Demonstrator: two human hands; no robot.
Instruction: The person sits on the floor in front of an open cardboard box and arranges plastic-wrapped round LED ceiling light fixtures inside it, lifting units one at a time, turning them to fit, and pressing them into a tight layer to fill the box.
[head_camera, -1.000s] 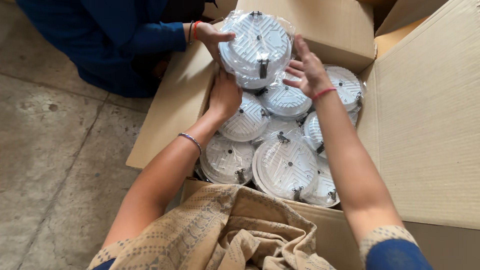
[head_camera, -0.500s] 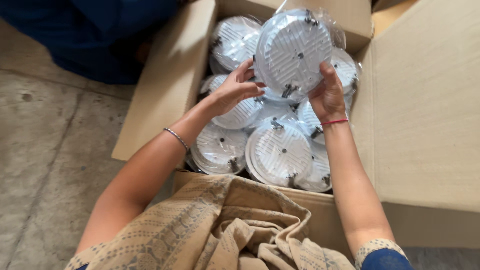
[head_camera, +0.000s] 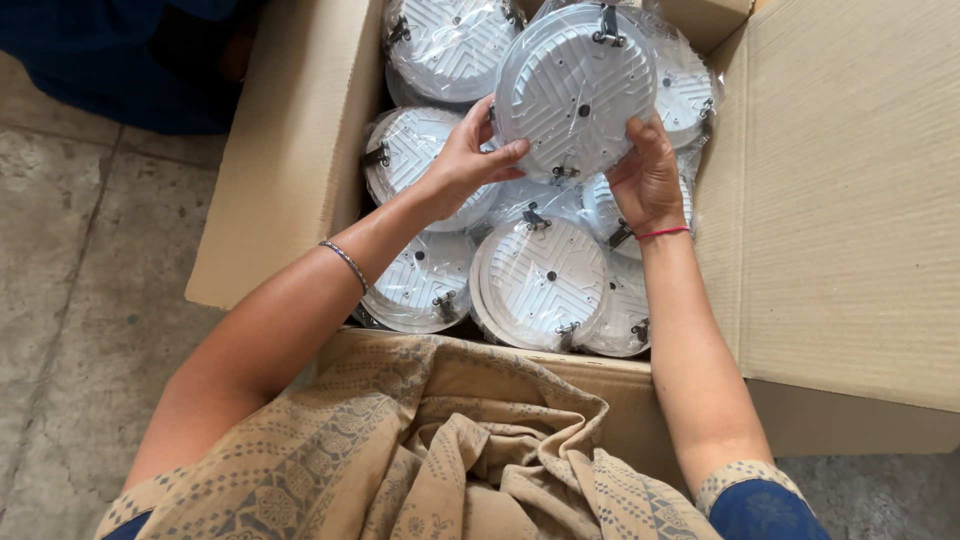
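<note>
Both hands, left (head_camera: 462, 165) and right (head_camera: 648, 178), gripping a round wrapped light (head_camera: 575, 92), above cardboard box (head_camera: 290, 150)

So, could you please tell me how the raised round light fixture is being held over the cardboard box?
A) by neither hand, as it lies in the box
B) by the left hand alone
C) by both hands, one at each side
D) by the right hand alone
C: the left hand grips the wrapped round light fixture at its left edge and the right hand at its lower right, above the cardboard box.
</note>
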